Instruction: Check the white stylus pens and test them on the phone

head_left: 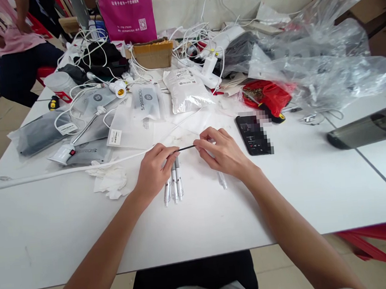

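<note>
A thin black pen refill stretches level between my two hands, just above the white table. My left hand pinches its left end between thumb and fingers. At the other end, my right hand is closed around it with the fingertips. Beneath my left hand lie white-and-grey pens side by side, their upper parts partly hidden by the fingers. Another clear-and-white pen piece shows below my right hand, mostly covered by it.
A phone lies right of my hands, a dark bottle farther right. Crumpled tissue and a white cable are left. Packets, a lamp holder, tangled cables, a white parcel and plastic bags crowd the back. A person is far left.
</note>
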Action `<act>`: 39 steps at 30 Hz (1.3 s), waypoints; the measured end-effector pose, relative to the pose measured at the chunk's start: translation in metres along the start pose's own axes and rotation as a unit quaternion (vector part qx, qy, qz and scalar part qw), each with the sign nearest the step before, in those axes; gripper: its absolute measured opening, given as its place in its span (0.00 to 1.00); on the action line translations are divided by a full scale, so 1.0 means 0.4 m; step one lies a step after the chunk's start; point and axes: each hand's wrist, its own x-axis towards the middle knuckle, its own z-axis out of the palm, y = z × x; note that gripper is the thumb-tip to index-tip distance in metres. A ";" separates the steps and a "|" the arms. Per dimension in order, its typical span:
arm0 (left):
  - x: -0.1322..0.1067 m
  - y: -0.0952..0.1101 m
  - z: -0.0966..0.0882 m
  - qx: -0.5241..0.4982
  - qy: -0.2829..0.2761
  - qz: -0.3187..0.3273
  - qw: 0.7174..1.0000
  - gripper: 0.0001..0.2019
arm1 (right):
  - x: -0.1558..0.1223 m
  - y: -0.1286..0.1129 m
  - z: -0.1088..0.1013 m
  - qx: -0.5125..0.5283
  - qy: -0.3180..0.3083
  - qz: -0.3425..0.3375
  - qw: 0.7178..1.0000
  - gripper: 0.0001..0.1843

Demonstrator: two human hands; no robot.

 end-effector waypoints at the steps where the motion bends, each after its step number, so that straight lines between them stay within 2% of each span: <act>1: 0.000 -0.001 0.000 0.001 0.000 0.002 1.000 0.11 | 0.000 0.000 0.000 0.000 0.001 0.000 1.000 0.11; 9: 0.001 -0.001 -0.002 0.019 0.028 0.002 0.999 0.11 | 0.000 0.013 -0.014 -0.003 0.020 0.003 1.000 0.09; 25: -0.001 -0.016 0.003 0.022 -0.009 0.016 1.000 0.13 | 0.002 -0.008 0.001 -0.005 -0.001 -0.005 1.000 0.11; 33: -0.008 -0.012 0.008 0.047 -0.028 0.041 0.998 0.14 | 0.004 -0.036 0.020 -0.003 0.005 -0.045 0.999 0.11; 36: -0.008 -0.006 0.005 0.051 -0.039 0.036 0.997 0.14 | 0.003 -0.045 0.023 0.045 0.008 -0.026 0.999 0.11; 39: -0.005 0.003 0.001 0.051 -0.049 0.033 0.997 0.13 | 0.006 -0.053 0.012 0.176 0.027 0.030 0.984 0.09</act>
